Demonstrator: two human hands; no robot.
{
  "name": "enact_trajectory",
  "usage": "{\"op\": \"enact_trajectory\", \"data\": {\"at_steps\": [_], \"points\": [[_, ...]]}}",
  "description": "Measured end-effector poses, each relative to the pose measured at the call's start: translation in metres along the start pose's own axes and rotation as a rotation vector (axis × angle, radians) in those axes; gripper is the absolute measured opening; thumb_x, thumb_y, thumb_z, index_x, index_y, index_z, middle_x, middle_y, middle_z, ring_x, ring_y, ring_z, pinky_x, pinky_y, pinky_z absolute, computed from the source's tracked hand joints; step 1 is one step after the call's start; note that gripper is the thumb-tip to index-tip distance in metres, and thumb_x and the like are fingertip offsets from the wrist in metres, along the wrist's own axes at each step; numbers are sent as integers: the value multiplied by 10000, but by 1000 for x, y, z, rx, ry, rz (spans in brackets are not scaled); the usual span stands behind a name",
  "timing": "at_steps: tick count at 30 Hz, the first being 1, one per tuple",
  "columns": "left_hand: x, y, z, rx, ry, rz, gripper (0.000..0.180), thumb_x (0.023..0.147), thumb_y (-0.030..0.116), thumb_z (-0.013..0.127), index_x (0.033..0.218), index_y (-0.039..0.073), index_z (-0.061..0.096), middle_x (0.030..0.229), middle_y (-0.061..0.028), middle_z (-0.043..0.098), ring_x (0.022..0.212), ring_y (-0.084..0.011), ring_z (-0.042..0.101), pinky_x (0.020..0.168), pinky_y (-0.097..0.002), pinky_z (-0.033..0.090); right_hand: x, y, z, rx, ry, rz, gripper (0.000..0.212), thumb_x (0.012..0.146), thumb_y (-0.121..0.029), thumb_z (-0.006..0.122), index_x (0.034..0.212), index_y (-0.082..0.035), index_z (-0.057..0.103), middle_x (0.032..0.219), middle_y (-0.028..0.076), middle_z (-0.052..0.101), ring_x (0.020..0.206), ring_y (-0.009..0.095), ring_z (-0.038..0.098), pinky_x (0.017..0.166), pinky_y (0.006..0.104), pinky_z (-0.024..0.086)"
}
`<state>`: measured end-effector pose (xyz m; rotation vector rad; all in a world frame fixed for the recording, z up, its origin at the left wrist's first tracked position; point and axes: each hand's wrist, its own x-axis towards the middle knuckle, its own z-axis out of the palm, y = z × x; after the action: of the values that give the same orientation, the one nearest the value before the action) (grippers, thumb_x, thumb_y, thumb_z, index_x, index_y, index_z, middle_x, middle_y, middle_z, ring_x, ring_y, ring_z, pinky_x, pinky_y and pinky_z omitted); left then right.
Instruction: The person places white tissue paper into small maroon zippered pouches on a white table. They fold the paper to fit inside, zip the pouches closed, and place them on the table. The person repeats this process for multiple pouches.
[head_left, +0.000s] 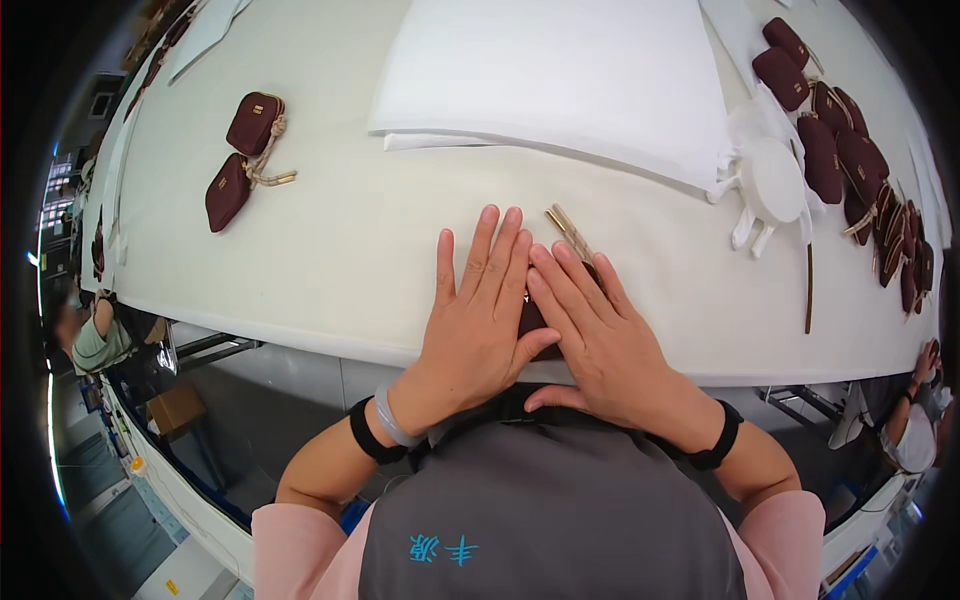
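Observation:
Side by side near the table's front edge, my left hand (472,325) and my right hand (610,340) lie flat, fingers stretched out and pointing away from me. Beneath them is a dark maroon zip pouch (533,318), mostly covered; a patch of it shows between my hands. Past my right fingertips stick out the gold-coloured ends (570,230) of its cord or pull. Neither hand grips anything. Two similar maroon pouches (257,122) with beige knotted cords lie touching at the far left.
White sheets (550,75) lie stacked at the far middle. To their right are a round white object (768,180) on crumpled white material and a thin brown strip (809,290). Several maroon pouches (862,165) are heaped at the right. Other people sit at both sides.

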<state>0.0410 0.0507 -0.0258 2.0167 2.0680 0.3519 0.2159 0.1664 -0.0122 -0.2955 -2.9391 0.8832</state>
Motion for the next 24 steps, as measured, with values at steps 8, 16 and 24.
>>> {"op": "enact_trajectory", "data": {"at_steps": [8, 16, 24], "points": [[18, 6, -17, -34, 34, 18, 658, 958, 265, 664, 1468, -84, 437, 1508, -236, 444, 1399, -414, 403, 1152, -536, 305, -22, 42, -9, 391, 168, -6, 789, 874, -160, 753, 1560, -63, 375, 1612, 155, 372, 1487, 361, 360, 1244, 541, 223], [59, 2, -7, -555, 67, -109, 86, 878, 81, 779, 957, 48, 780, 882, -71, 726, 806, -204, 688, 722, -310, 547, -26, 55, 0, 412, 363, -3, 541, 785, -24, 767, 1297, -31, 593, 1319, 125, 601, 1268, 331, 542, 1129, 486, 415], [53, 3, -18, -432, 17, 40, 165, 777, 71, 841, 934, 59, 790, 820, -44, 728, 771, -192, 637, 678, -305, 514, -28, 60, 8, 229, 469, -117, 111, 814, -85, 697, 894, -48, 629, 1017, 71, 615, 1076, 257, 598, 1047, 439, 467]]}}
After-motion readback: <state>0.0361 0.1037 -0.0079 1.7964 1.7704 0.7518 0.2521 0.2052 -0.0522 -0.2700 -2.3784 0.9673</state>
